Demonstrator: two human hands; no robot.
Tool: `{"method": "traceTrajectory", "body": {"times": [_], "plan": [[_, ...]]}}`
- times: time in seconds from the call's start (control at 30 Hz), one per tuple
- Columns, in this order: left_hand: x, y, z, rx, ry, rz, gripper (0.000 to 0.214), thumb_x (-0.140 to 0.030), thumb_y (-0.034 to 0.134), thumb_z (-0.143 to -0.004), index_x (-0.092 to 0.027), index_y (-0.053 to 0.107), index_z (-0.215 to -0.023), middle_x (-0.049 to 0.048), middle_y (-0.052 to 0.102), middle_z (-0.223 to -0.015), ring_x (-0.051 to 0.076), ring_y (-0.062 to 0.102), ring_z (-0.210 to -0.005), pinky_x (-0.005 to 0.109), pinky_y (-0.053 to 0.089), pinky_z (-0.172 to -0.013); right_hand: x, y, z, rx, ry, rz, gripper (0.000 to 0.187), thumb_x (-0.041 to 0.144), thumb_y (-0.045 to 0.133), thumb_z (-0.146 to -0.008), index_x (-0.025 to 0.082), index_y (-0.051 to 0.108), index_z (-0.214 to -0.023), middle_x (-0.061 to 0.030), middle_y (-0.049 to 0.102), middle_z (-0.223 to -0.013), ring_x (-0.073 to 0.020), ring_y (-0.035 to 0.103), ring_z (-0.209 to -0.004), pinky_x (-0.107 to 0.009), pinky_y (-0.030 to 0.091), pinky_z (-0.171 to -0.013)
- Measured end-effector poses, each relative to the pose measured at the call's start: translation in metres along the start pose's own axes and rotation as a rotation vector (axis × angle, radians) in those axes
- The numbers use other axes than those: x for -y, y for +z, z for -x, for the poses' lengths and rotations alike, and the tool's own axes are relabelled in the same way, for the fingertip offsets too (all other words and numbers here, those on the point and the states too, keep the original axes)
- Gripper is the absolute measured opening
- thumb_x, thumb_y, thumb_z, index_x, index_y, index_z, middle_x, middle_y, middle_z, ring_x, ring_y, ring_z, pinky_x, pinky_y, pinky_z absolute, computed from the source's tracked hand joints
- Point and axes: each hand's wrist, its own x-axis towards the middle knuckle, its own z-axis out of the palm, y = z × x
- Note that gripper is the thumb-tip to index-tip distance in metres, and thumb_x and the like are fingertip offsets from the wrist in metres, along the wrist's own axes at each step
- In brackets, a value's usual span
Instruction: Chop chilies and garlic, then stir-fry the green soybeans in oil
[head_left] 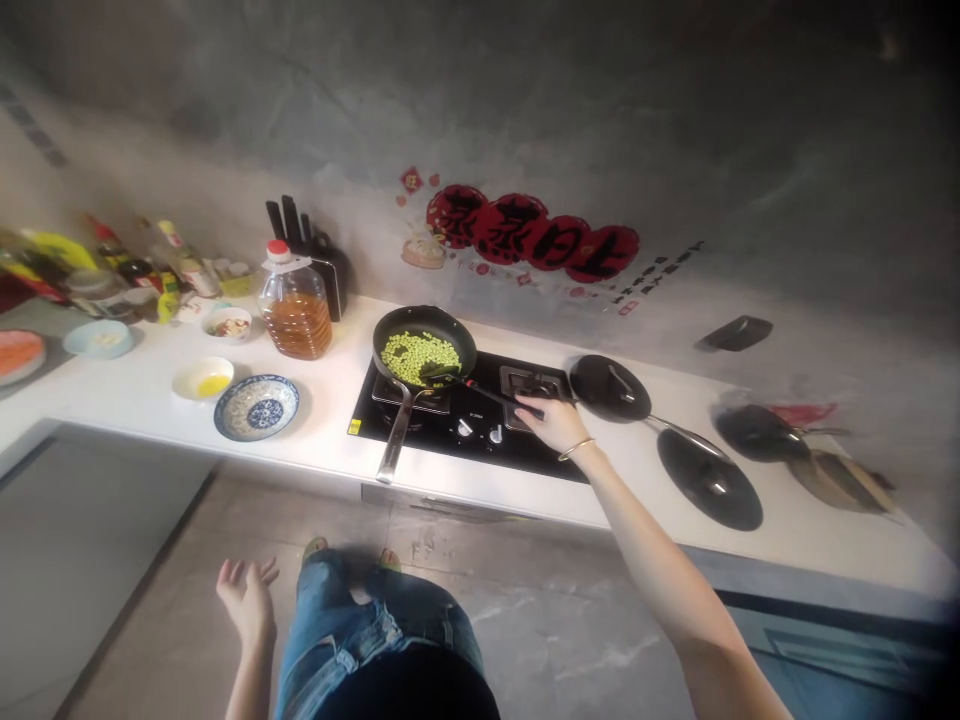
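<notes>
My right hand [553, 420] reaches over the black gas hob [480, 425] and grips the dark handle of a spatula [480, 390] whose blade rests in the frying pan [424, 345]. The pan sits on the left burner and holds green beans [420, 355]; its long handle [395, 440] points toward me. My left hand [246, 595] hangs low beside my leg, fingers spread, holding nothing.
On the white counter stand a bottle of oil [296, 310], a knife block [322, 265], a blue patterned bowl [256, 406], a small bowl of yellow liquid [203, 379] and several jars at left. Two black lids [609, 388] [709, 478] and a dark pan [759, 432] lie right.
</notes>
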Motion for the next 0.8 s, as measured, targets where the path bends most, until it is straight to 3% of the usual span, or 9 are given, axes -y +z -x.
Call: {"method": "traceTrajectory", "body": {"times": [0.1,0.17,0.37,0.5,0.7,0.8], "plan": [[-0.001,-0.004,0.023,-0.023,0.019,0.021,0.059,-0.015,0.058,-0.067,-0.021,0.040,-0.122,0.0105,0.044,-0.126,0.005,0.063,-0.063,0.021,0.052,-0.057,0.014,-0.013,-0.009,0.034,-0.076,0.014,0.032,0.031,0.059,-0.090,0.021,0.072,-0.117,-0.0057,0.074,-0.111,-0.0229,0.071,-0.100,-0.031,0.052,-0.095],[-0.003,-0.007,0.032,-0.034,0.039,0.036,0.059,-0.014,0.059,-0.066,-0.021,0.040,-0.121,0.0109,0.044,-0.127,0.005,0.063,-0.063,0.020,0.052,-0.057,0.036,-0.011,-0.014,0.067,-0.108,0.055,0.034,0.032,0.056,-0.092,0.022,0.070,-0.121,-0.0061,0.075,-0.109,-0.0234,0.071,-0.098,-0.033,0.052,-0.095],[-0.017,-0.015,0.033,-0.056,0.107,0.072,0.058,-0.015,0.060,-0.064,-0.021,0.041,-0.119,0.0099,0.045,-0.128,0.005,0.064,-0.064,0.020,0.052,-0.058,0.104,0.030,-0.029,0.099,-0.056,0.182,0.036,0.031,0.047,-0.097,0.022,0.063,-0.129,-0.0113,0.072,-0.112,-0.0226,0.070,-0.097,-0.031,0.054,-0.085],[-0.024,-0.024,0.024,-0.069,0.145,0.083,0.057,-0.017,0.061,-0.064,-0.021,0.042,-0.117,0.0087,0.046,-0.127,0.006,0.064,-0.065,0.021,0.053,-0.058,0.097,0.036,-0.037,0.051,0.060,0.145,0.038,0.030,0.043,-0.099,0.018,0.059,-0.132,-0.0144,0.071,-0.112,-0.0232,0.070,-0.098,-0.032,0.052,-0.086],[-0.028,-0.035,0.015,-0.044,0.154,0.049,0.056,-0.016,0.061,-0.064,-0.021,0.042,-0.116,0.0081,0.046,-0.126,0.005,0.063,-0.066,0.019,0.051,-0.057,0.074,0.003,-0.055,0.103,0.124,0.128,0.035,0.030,0.044,-0.098,0.013,0.073,-0.106,-0.0180,0.073,-0.106,-0.0268,0.070,-0.099,-0.033,0.051,-0.086],[-0.032,-0.034,0.010,-0.039,0.155,0.049,0.053,-0.018,0.060,-0.066,-0.021,0.042,-0.115,0.0081,0.046,-0.127,0.005,0.063,-0.065,0.019,0.051,-0.057,0.073,-0.012,-0.055,0.138,0.122,0.106,0.034,0.031,0.047,-0.096,0.015,0.077,-0.094,-0.0142,0.075,-0.095,-0.0236,0.071,-0.088,-0.029,0.051,-0.079]]}}
